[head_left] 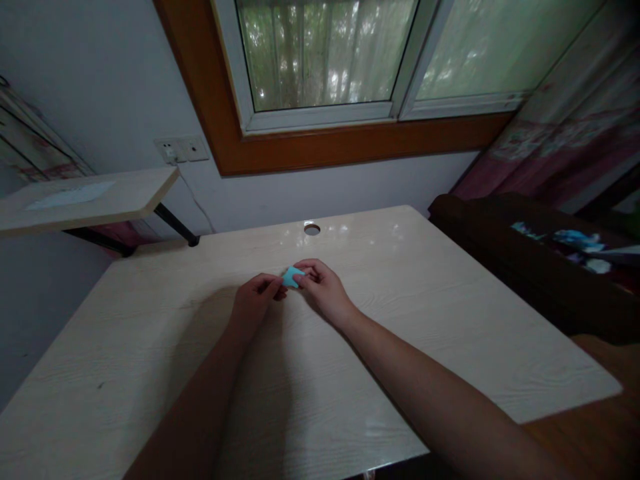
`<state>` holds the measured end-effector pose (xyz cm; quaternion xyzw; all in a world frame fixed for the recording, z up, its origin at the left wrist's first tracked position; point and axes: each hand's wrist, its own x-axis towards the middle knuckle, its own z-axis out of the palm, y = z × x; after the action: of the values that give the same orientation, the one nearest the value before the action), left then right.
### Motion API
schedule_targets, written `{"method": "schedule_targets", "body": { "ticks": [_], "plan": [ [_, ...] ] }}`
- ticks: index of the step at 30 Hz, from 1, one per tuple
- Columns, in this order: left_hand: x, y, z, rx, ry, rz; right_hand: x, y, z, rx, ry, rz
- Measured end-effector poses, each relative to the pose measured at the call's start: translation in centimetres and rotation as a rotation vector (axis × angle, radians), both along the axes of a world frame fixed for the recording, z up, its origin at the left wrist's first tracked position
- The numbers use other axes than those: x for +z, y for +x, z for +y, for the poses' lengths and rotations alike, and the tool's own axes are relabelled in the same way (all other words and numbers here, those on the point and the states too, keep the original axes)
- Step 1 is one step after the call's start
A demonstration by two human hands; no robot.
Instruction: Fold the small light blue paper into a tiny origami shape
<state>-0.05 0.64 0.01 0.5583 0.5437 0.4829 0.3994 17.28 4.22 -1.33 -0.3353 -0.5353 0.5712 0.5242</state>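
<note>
A small light-blue piece, perhaps folded paper (291,277), is held between my two hands above the pale wooden desk (440,313). My left hand (257,297) pinches its left edge between thumb and fingers. On the other side, my right hand (323,287) grips the right part, with the thumb lying on its near face. The fingertips hide parts of the piece, so its full shape does not show.
A raised shelf (90,193) on black legs stands at the desk's back left. Near the back edge is a round cable hole (312,230). A white cord runs from the wall socket (181,149). To the right stands dark brown furniture (525,260).
</note>
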Motion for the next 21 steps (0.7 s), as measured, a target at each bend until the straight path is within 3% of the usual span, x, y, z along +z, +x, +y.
{"method": "schedule_targets", "body": {
  "ticks": [12,21],
  "plan": [
    [0.26,0.04,-0.09,0.002,-0.006,0.018,0.27,0.34,-0.06,-0.09,0.035,-0.004],
    [-0.17,-0.15,0.06,0.004,0.016,0.022,0.07,0.27,0.1,-0.073,0.038,0.029]
  ]
}}
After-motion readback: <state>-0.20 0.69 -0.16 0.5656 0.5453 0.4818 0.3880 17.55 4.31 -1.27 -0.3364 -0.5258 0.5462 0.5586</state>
